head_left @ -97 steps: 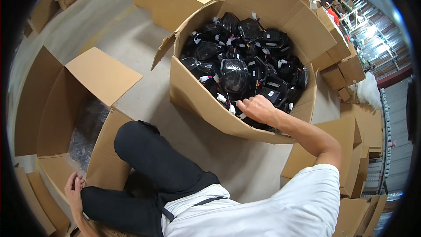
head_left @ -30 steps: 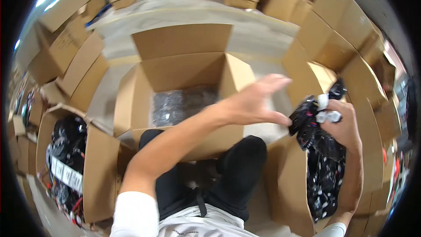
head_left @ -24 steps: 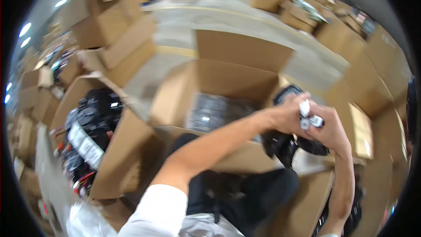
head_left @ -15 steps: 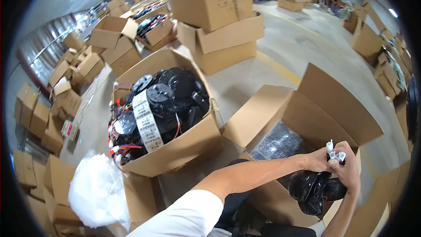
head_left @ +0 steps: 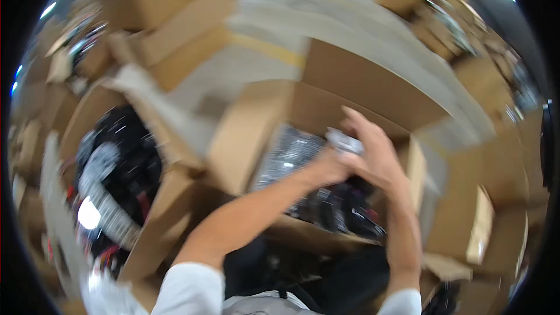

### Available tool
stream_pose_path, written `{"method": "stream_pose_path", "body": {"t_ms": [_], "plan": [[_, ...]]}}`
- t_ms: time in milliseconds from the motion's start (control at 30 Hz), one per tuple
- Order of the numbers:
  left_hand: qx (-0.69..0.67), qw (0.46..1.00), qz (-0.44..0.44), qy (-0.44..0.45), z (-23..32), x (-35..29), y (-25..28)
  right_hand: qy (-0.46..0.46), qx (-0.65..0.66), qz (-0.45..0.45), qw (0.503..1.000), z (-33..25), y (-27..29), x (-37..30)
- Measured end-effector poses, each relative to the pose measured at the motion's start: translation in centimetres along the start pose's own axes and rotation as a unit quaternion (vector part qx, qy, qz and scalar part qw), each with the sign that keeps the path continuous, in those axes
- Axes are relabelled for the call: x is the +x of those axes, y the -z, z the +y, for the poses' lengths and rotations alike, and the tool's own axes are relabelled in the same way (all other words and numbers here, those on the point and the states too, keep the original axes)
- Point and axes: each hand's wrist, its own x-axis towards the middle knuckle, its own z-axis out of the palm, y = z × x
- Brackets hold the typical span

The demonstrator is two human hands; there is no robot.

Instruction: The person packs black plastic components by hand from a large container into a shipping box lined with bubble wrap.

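Note:
My left hand [head_left: 331,168] is closed around the upper end of a black plastic-wrapped bundle [head_left: 350,213], where white plug connectors [head_left: 344,142] stick up. The bundle hangs below both hands, over the near part of an open cardboard box [head_left: 356,96]. Beside the connectors, my right hand [head_left: 378,150] has its fingers stretched out and apart. Clear bubble wrap [head_left: 287,154] lines the left side of this box. Motion blur hides the finer detail of the fingers and plugs.
At the left stands a carton full of black parts [head_left: 125,146] and coloured wires, with a white label strip [head_left: 116,210] on top. Stacked cartons [head_left: 181,29] are behind it. An open carton [head_left: 490,169] sits at the right. Yellow tape [head_left: 268,49] runs along the grey floor.
The view has swung right, so the boxes appear further left. Both hands with the bundle are now over the open box, and my right hand's fingers have opened away from the connectors.

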Motion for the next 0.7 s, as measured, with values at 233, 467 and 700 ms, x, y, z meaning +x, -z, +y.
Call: {"method": "stream_pose_path", "body": {"t_ms": [233,467,700], "plan": [[-0.294,0.949,0.092,0.074,-0.3,2.3,0.9,-0.334,0.136,0.289,0.887,6.9,3.0,-9.0],[-0.267,0.959,0.061,0.073,0.4,0.8,2.3,-0.452,0.561,-0.015,0.693,6.5,-2.7,-8.7],[-0.219,0.972,0.020,0.086,-0.2,0.5,1.2,-0.305,0.616,0.145,0.712,10.2,-3.4,-11.5]]}}
